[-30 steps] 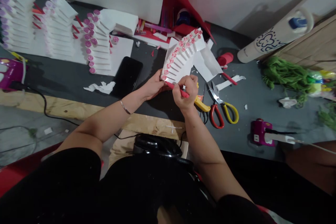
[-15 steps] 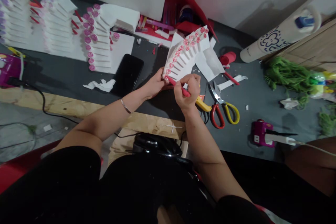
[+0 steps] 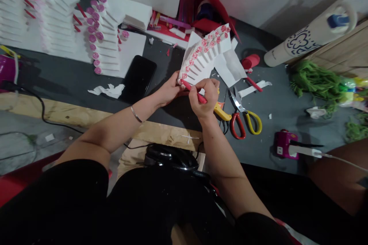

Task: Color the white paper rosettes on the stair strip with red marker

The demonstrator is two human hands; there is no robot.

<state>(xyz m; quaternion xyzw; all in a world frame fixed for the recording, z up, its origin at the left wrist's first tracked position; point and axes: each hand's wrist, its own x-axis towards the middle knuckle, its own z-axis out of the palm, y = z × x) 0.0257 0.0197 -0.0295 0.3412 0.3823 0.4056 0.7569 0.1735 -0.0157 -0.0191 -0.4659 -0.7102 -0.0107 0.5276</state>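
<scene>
Gray table (image 3: 258, 151), a fan of red-tipped white sticks (image 3: 202, 57) at its middle.
Far right, a white bottle (image 3: 301, 42) bears a dark flower drawing; its small mark near the base is too small to read. The left hand (image 3: 169, 91) grips the fan's near left end; the right hand (image 3: 206, 98) is closed around a red pen (image 3: 189, 87), its tip at the fan's nearest red tip.
</scene>
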